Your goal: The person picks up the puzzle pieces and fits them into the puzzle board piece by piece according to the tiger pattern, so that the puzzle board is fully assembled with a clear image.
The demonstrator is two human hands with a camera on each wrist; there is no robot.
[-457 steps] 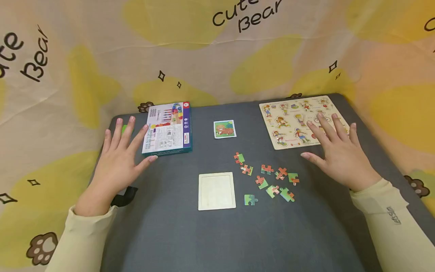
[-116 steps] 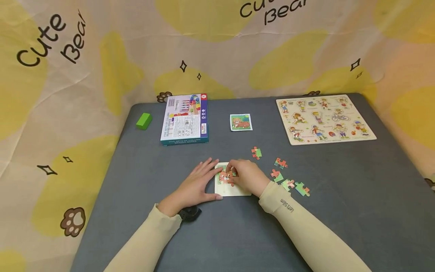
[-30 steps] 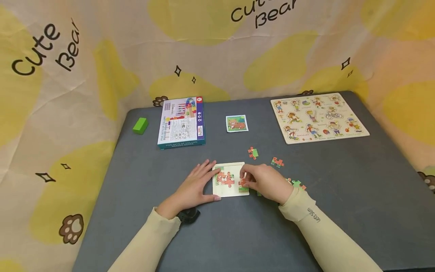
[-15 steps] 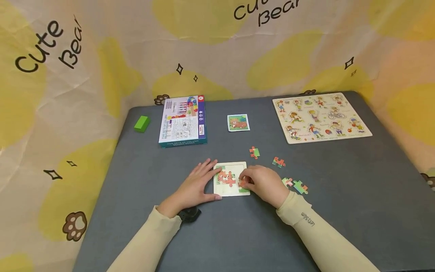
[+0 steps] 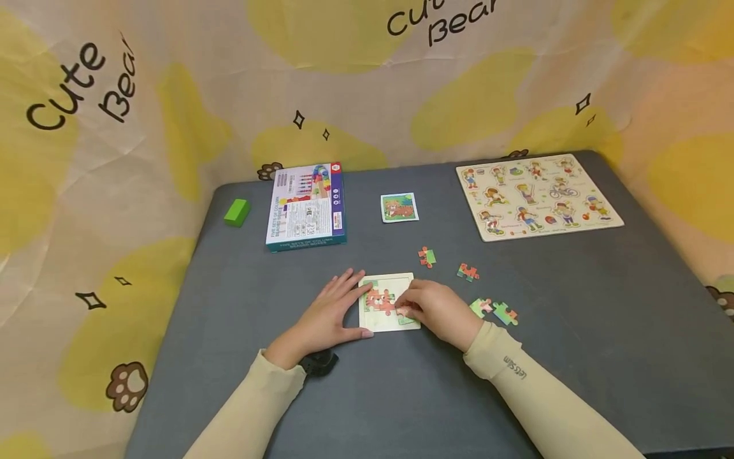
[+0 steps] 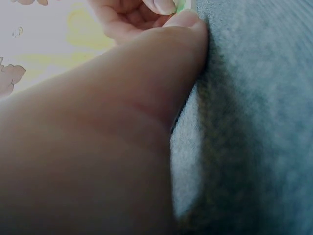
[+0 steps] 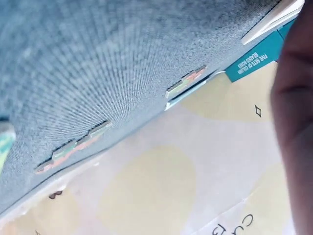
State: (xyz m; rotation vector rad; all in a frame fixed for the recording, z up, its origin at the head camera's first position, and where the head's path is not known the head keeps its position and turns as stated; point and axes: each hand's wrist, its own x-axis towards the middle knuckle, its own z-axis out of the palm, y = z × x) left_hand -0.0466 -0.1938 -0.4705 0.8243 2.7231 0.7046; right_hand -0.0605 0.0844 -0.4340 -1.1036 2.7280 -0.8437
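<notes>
Left hand (image 5: 323, 315) palm down, fingers spread, fingertips and thumb on board's (image 5: 390, 326) left edge. Right hand (image 5: 440, 310) in from the right, fingers bent, pinching a piece (image 5: 406, 317) at board's lower right. Grey table (image 5: 459, 401); four loose pieces (image 5: 506, 313) right of board. Yellow-patched "Cute Bear" cloth (image 5: 355, 83) behind.

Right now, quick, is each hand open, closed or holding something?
Left hand: open, touching the puzzle board.
Right hand: closed, pinching a puzzle piece.
</notes>
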